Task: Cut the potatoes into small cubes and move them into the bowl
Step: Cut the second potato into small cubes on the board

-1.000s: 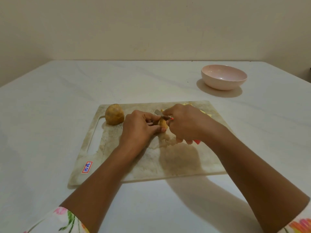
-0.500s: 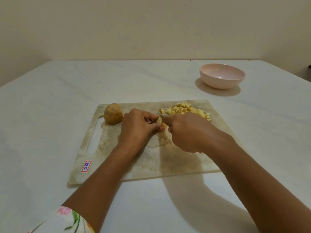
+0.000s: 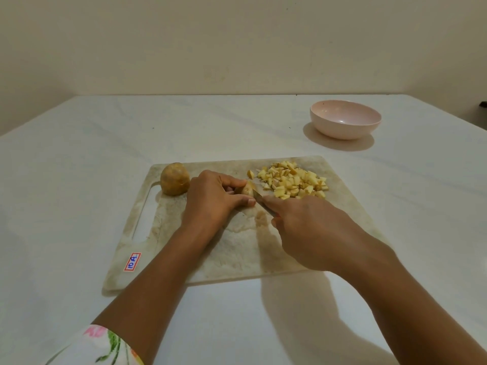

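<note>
A small potato piece [image 3: 247,191] is being pinched between the thumb and fingers of the left hand [image 3: 213,198], near the middle of the cutting board [image 3: 237,256]. A knife [image 3: 259,198] is being held against its right side, gripped by the curled right hand [image 3: 308,230]. A pile of potato cubes [image 3: 292,183] is lying just beyond, toward the board's far right corner. 1 whole potato [image 3: 175,179] is sitting at the far left corner. A pink bowl [image 3: 345,123] is standing well apart on the table [image 3: 79,180].

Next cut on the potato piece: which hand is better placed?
Right. The right hand grips the knife, with its blade at the potato piece. The left hand is busy holding that piece.
</note>
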